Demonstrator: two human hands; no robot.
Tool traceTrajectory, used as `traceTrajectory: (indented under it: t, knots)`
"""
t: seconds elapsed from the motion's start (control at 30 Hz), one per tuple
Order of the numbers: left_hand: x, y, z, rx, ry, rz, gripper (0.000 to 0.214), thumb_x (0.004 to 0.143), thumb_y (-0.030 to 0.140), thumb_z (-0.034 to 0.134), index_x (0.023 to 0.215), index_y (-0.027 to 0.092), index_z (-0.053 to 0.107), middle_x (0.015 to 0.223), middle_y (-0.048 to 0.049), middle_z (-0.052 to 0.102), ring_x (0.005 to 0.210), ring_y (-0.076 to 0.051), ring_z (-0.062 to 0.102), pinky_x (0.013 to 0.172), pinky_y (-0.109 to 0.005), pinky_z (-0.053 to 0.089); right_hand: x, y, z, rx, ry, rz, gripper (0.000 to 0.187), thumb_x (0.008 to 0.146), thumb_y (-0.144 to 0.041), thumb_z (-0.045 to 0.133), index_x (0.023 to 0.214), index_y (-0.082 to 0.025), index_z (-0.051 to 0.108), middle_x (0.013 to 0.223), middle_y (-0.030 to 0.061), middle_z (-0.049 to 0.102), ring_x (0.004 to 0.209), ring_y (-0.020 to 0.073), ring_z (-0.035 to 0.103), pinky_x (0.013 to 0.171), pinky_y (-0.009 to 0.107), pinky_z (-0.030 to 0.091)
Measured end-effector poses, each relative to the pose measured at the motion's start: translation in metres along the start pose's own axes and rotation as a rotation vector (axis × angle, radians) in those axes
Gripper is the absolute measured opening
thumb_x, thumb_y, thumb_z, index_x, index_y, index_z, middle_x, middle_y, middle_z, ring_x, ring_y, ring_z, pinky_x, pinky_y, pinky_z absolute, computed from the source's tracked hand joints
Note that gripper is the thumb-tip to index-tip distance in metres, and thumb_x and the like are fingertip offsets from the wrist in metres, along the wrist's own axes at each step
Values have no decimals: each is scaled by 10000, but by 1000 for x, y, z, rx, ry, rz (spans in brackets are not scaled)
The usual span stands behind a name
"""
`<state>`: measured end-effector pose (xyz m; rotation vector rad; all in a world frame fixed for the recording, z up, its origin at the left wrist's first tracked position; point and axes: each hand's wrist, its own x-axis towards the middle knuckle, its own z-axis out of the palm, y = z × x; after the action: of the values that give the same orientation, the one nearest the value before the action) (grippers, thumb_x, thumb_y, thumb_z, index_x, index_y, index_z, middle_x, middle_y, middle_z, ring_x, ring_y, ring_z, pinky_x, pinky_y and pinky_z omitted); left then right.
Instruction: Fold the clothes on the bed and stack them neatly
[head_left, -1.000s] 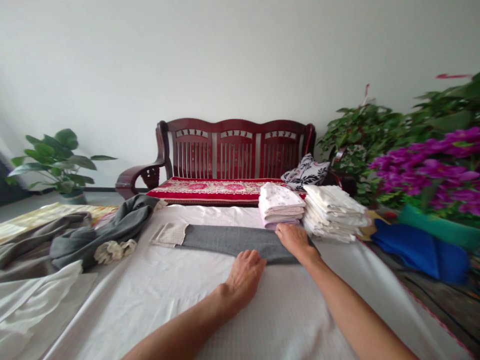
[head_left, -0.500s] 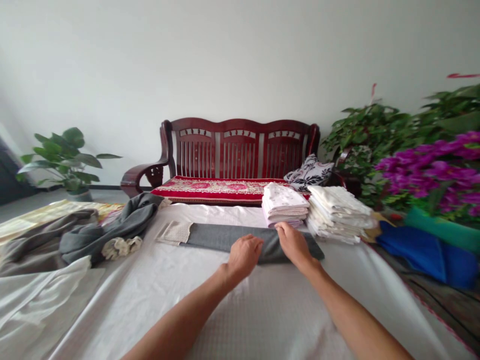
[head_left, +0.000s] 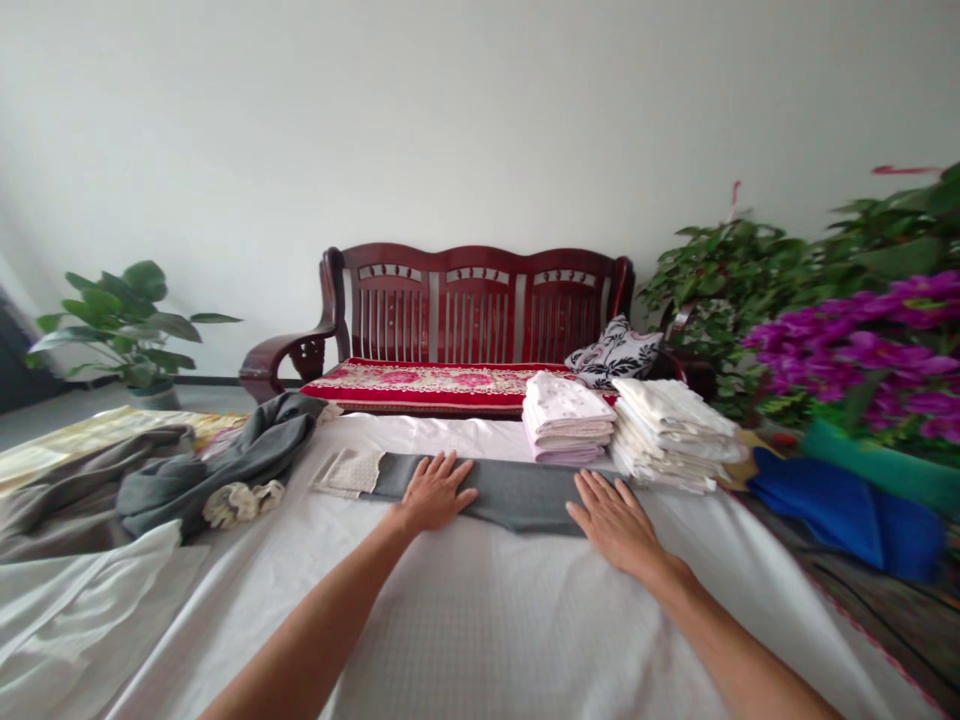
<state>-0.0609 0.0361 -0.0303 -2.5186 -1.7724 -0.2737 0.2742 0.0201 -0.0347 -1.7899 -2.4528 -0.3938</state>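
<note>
A long folded dark grey garment (head_left: 517, 490), which looks like trousers, lies flat across the white cloth (head_left: 450, 620). Its left end has a beige patterned band (head_left: 349, 472). My left hand (head_left: 435, 492) rests flat on the grey fabric near that band, fingers spread. Over the garment's right end lies my right hand (head_left: 613, 512), palm down with the fingers stretched out. Neither hand grips the cloth. Part of the right end is hidden under my right hand.
Behind the garment stand a stack of folded pinkish-white cloths (head_left: 566, 420) and a stack of cream cloths (head_left: 667, 435). Crumpled grey clothes (head_left: 217, 465) with a ruffled scrunchie (head_left: 244, 503) lie left. A red wooden bench (head_left: 480, 310) stands beyond; purple flowers (head_left: 862, 340) are at right.
Both hands have gone from closed on the grey fabric to open and flat on it. My left hand moved left, and my right hand moved slightly right and nearer to me.
</note>
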Motion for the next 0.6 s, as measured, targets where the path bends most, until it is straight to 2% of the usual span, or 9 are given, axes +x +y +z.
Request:
traceTrajectory:
  t: [0.13,0.27,0.37,0.5,0.6]
  knots:
    - [-15,-37,-10,88,1,-108,612,997,558,363,1526,252,397,1587,-128,378,1465,-339,333,1162,-511,291,1,0,-7,-7,-1,45,572,995,-409,305,1453,-131,501,1533,151,448,1440,285,379,1188,527,224]
    - [-27,-60,-23,155,26,-48,544,1011,498,366,1465,223,486,1558,-120,430,1480,-327,301,1194,-513,224,19,-11,-17,9,29,65,487,993,-274,289,1330,-156,619,1410,144,594,1355,287,492,1171,547,239]
    - [-34,-81,-25,178,22,-122,530,1013,482,366,1467,231,475,1568,-116,416,1486,-327,288,1193,-532,207,30,-19,-15,32,77,-26,494,994,-322,312,1384,-170,575,1462,134,547,1394,288,445,1170,527,254]
    - [-44,-111,-23,146,-13,-248,524,1008,466,381,1483,255,447,1587,-105,385,1476,-348,304,1174,-562,220,32,-17,2,46,45,-45,545,978,-406,360,1454,-185,505,1535,122,460,1427,290,400,1159,498,294]
    - [-49,-127,-30,34,19,-313,488,1020,400,355,1475,254,454,1537,-78,469,1439,-262,390,1173,-429,282,29,-11,8,17,81,-52,533,977,-407,363,1433,-187,532,1516,117,488,1418,279,413,1157,465,303]
